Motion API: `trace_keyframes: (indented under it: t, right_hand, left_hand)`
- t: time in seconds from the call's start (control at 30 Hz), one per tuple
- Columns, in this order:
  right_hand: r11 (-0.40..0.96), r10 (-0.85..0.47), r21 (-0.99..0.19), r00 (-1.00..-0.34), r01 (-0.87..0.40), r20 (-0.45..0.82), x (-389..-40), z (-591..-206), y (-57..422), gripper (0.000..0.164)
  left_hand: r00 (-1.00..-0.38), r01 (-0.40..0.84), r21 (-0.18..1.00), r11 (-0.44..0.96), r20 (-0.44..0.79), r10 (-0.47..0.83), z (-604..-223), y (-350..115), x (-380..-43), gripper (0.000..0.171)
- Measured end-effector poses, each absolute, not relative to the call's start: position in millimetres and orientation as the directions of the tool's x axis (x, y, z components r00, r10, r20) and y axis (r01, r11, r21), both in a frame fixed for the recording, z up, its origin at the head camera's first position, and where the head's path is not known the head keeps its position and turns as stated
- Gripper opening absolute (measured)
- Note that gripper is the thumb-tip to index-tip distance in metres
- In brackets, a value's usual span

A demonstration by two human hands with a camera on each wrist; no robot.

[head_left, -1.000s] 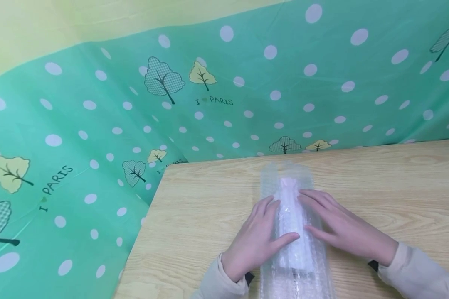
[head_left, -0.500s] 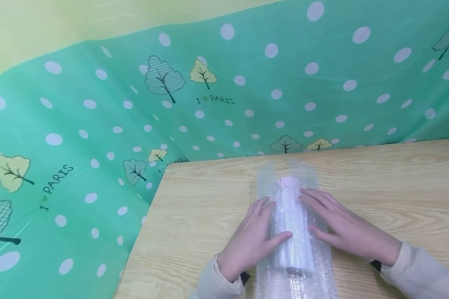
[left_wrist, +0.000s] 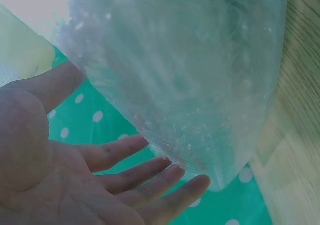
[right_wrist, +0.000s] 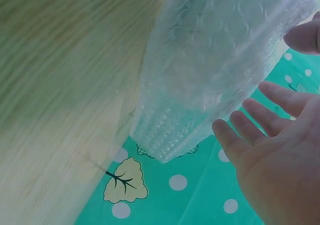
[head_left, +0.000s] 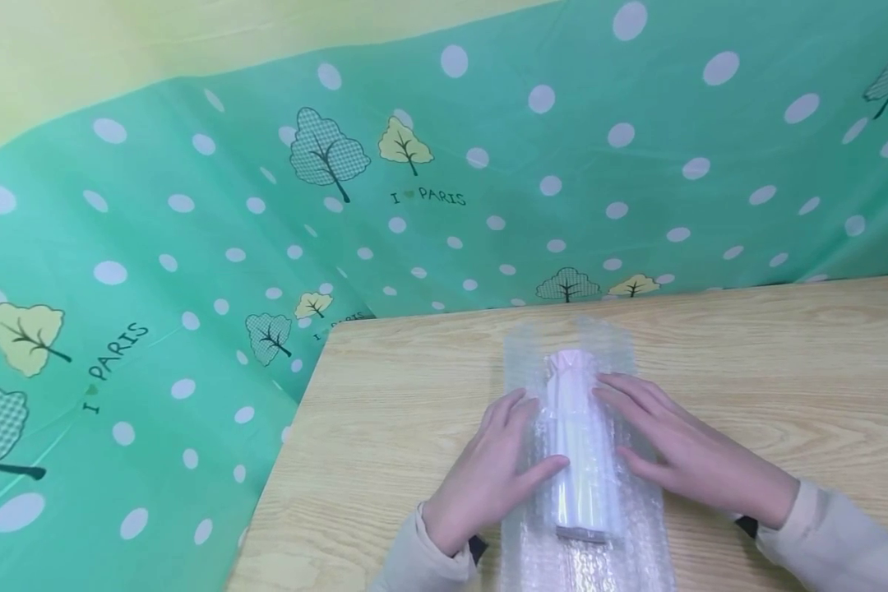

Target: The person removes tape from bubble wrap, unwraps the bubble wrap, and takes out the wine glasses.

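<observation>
A long pale item (head_left: 583, 460), whitish with a pinkish pleated far end, lies lengthwise on a sheet of clear bubble wrap (head_left: 521, 526). A layer of the wrap seems to cover it, so its kind cannot be told. At its left side my left hand (head_left: 481, 477) touches the wrap with fingers extended and thumb over the near part. My right hand (head_left: 691, 456) rests along the opposite side, its fingers nearly straight. In the left wrist view the fingertips meet the edge of the wrap; in the right wrist view the fingers (right_wrist: 250, 127) lie along its side.
Under the wrap is a wooden table (head_left: 385, 395), its left edge slanting down towards the front. Behind and to the left hangs a green cloth (head_left: 444, 230) with white dots and printed trees.
The bubble wrap has spread wider at both ends and the item shows more plainly. My left hand has shifted a little left, my right hand slightly right.
</observation>
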State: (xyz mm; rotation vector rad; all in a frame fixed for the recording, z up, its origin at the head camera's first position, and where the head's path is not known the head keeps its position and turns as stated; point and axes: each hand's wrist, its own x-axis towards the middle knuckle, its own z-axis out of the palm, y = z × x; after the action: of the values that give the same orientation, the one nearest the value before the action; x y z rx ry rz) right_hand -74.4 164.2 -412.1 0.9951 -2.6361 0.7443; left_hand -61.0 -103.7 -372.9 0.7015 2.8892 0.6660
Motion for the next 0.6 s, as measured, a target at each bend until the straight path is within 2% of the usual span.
trace_keyframes:
  t: [0.6]
  right_hand:
    - [0.623, -0.555, -0.367, -0.720, -0.691, 0.416, -72, -416, 175, 0.079]
  left_hand:
    - [-0.892, 0.406, 0.438, 0.802, -0.002, 0.452, -372, -106, -64, 0.076]
